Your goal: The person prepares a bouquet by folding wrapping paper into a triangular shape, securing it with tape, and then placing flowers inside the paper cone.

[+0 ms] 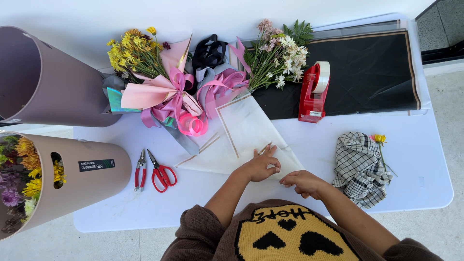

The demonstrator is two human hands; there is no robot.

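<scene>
While your left hand [260, 166] presses down on the translucent white wrapping sheet with the thin gold border [244, 128], fingers partly curled and the forefinger stretched out along a fold, your right hand [303, 182] sits just beside it at lower centre of the frame, fingers bent in and pinching the sheet's near edge. The sheet lies flat on the white bench [425, 159], running from your hands up toward the pink ribbon bow [176, 104] of the yellow flower bouquet in pink paper [140, 55]. Judge it as very light, thin and slick: it will likely slide on the bench, hold a crease once pressed, and crumple or tear if tugged. Take it by the edges or corners, with the flat of one hand pinning it.

The red-handled scissors [162, 174] and the red-handled snips [140, 170] lie at lower left, well apart from your hands. A red tape dispenser [313, 92] stands on the black wrapping sheet [372, 72] at upper right, beside the white and pink flower bunch [280, 50]. A black-and-white checked cloth [360, 166] lies near your right hand.
</scene>
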